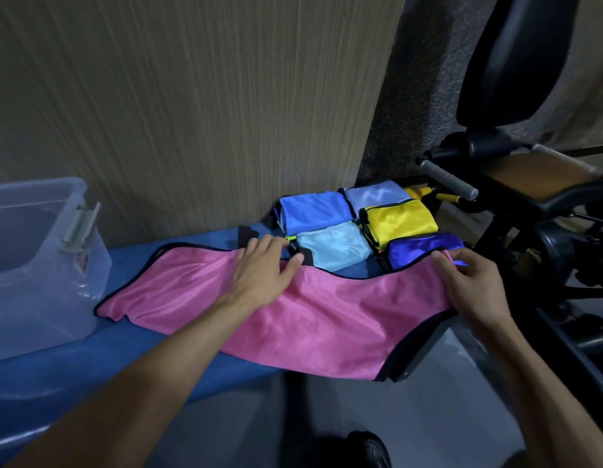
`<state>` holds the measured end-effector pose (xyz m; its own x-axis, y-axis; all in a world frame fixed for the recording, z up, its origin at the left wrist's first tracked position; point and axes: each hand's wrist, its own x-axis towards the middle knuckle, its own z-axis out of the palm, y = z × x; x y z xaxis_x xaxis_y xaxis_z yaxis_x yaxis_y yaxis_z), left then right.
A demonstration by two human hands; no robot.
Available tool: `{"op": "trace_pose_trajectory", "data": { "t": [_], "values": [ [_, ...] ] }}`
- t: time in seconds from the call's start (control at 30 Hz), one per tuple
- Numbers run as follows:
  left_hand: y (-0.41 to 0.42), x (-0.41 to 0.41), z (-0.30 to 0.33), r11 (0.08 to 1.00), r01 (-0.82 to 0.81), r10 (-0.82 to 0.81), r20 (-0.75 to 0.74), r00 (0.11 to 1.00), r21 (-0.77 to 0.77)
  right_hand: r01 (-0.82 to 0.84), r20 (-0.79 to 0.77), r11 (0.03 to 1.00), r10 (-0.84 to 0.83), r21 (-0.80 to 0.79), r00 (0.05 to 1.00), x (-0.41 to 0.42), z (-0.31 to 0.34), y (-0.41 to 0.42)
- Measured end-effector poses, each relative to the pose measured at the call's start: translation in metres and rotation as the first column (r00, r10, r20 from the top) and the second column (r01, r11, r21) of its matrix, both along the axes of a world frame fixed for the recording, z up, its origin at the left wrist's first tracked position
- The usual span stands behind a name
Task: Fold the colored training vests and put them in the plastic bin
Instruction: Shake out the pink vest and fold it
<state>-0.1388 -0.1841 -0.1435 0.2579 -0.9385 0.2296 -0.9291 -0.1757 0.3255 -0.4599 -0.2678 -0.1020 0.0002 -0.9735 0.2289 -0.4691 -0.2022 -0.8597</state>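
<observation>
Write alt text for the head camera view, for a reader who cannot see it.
A person's left hand presses flat on a pink vest spread across a blue bench, while the right hand pinches its far right corner. Folded vests in blue, light blue, yellow and purple sit behind it, and a clear plastic bin stands at the left.

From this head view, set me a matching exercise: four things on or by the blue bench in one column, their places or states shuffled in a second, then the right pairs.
Column one:
1. pink vest
2. yellow vest
3. plastic bin
4. right hand

Column two:
A. stands at the left end of the bench
B. pinches an edge of pink cloth
C. spread out flat under the left hand
D. folded, in the far cluster by the wall

Pairs: 1-C, 2-D, 3-A, 4-B
</observation>
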Motion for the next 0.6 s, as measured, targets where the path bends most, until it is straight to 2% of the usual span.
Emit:
{"op": "trace_pose_trajectory", "data": {
  "t": [0.1, 0.17, 0.27, 0.6],
  "values": [
    [-0.018, 0.000, 0.013, 0.944, -0.175, 0.172, 0.037, 0.984, 0.281, -0.033, 0.021, 0.999, 0.032, 0.003, 0.999, 0.003, 0.001, 0.004],
    [-0.029, -0.004, 0.021, 0.897, -0.193, 0.175, 0.083, 0.981, 0.398, -0.032, 0.038, 0.999, 0.032, -0.001, 0.999, 0.004, 0.001, 0.005],
    [-0.045, -0.003, 0.024, 0.840, -0.154, 0.165, 0.026, 0.986, 0.521, -0.031, 0.043, 1.000, 0.031, 0.003, 0.999, 0.007, 0.002, 0.006],
    [-0.050, 0.008, 0.019, 0.880, -0.026, 0.167, -0.257, 0.952, 0.475, -0.063, 0.031, 0.998, 0.063, 0.009, 0.998, 0.017, 0.013, 0.014]
  ]
}}
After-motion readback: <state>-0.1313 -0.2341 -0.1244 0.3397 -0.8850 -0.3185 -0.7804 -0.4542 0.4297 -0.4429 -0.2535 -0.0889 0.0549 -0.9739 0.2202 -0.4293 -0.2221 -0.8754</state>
